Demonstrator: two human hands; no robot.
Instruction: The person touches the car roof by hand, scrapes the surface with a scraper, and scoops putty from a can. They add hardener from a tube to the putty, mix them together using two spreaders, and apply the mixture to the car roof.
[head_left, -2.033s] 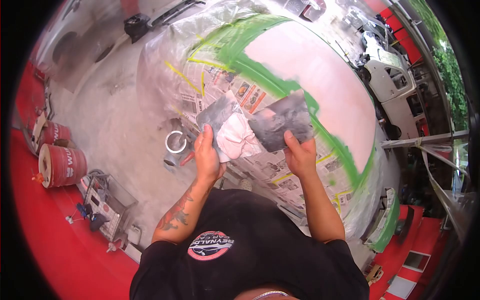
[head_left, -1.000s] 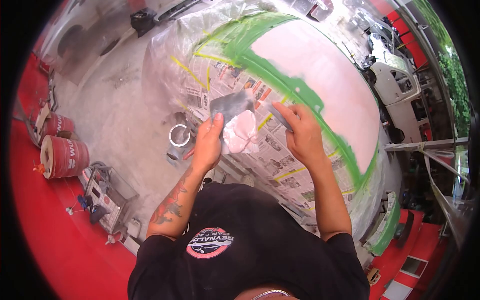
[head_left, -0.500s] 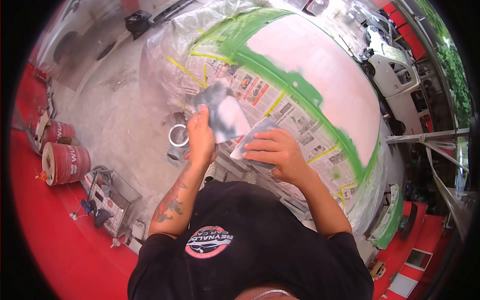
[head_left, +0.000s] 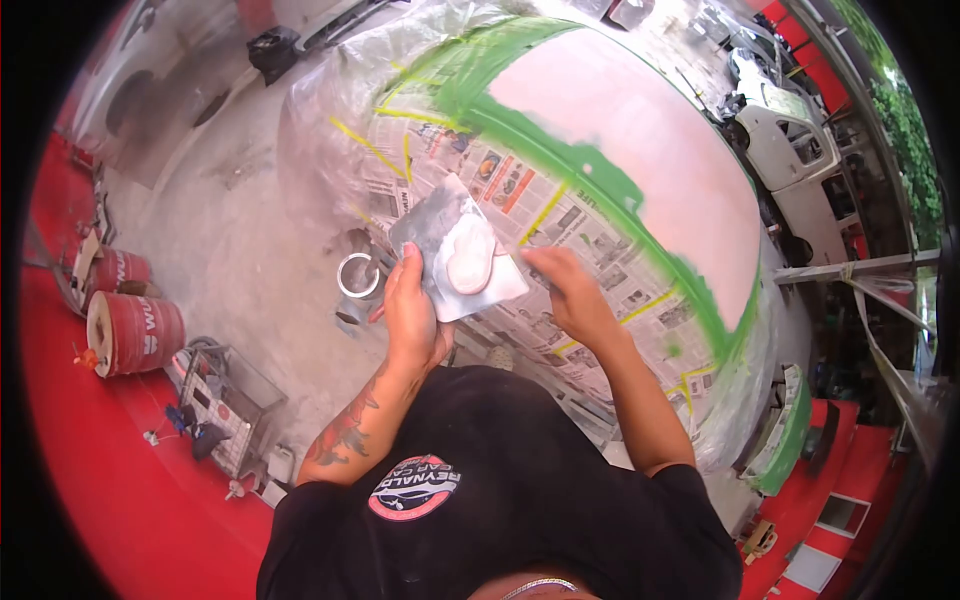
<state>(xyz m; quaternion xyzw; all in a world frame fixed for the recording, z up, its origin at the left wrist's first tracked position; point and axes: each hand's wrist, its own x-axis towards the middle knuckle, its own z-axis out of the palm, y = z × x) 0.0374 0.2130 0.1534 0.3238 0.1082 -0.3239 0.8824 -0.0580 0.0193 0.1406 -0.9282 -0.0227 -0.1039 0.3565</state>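
Observation:
My left hand (head_left: pixel 412 305) grips a flat grey metal mixing plate (head_left: pixel 425 225) from its left edge, thumb on top. A smooth mound of whitish-pink filler (head_left: pixel 470 262) lies on the plate, with smears around it. Just right of the plate is my right hand (head_left: pixel 568 295), its fingers closed and blurred. It pinches a thin spreader (head_left: pixel 508 254), which is nearly edge-on and reaches toward the filler; most of it is hidden. Beyond both hands is a car panel (head_left: pixel 620 110) with pale pinkish coating and a green border, masked with newspaper (head_left: pixel 590 240) and yellow tape.
A roll of white tape (head_left: pixel 358 275) shows left of my left hand. Clear plastic sheeting (head_left: pixel 320 130) covers the car's far left part. Red drums (head_left: pixel 140 332) and a wire cart (head_left: pixel 225 400) stand at left. A green-edged part (head_left: pixel 780 440) lies at right.
The plate has turned and come slightly lower, so the filler mound now shows. The spreader, broad side visible before, is nearly edge-on. My right hand has moved slightly right and up.

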